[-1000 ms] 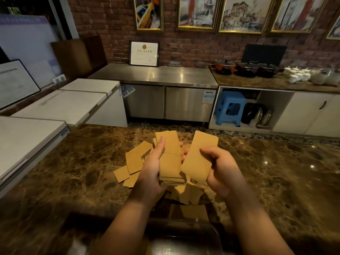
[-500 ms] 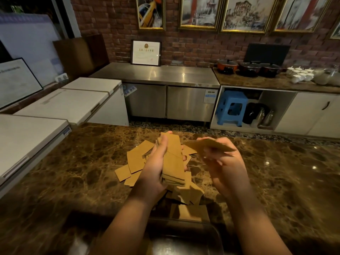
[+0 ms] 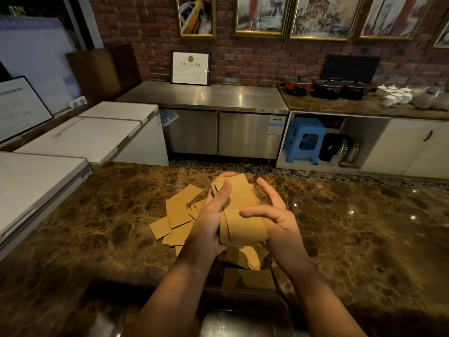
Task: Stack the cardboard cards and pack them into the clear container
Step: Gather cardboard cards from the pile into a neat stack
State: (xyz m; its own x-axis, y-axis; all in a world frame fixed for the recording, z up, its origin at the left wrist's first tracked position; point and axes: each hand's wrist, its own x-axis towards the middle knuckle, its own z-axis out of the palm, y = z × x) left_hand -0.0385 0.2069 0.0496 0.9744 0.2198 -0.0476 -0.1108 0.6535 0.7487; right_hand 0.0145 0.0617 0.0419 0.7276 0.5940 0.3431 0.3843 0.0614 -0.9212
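A stack of brown cardboard cards [image 3: 239, 210] is held above the marble counter, gripped from its left side by my left hand [image 3: 212, 215]. My right hand [image 3: 274, 215] rests against the stack's right side, thumb laid across the top card and fingers spread. Loose cardboard cards [image 3: 178, 215] lie scattered on the counter under and to the left of the hands. The clear container [image 3: 284, 310] stands at the near edge below my forearms, mostly hidden by them.
The brown marble counter [image 3: 364, 239] stretches left and right of the pile. White chest freezers [image 3: 85, 137] stand to the left. Behind are a steel worktop [image 3: 206, 96], a blue stool [image 3: 303, 139] and pots [image 3: 328, 86].
My right hand has laid its single card onto the stack in my left hand and now presses against the stack's side.
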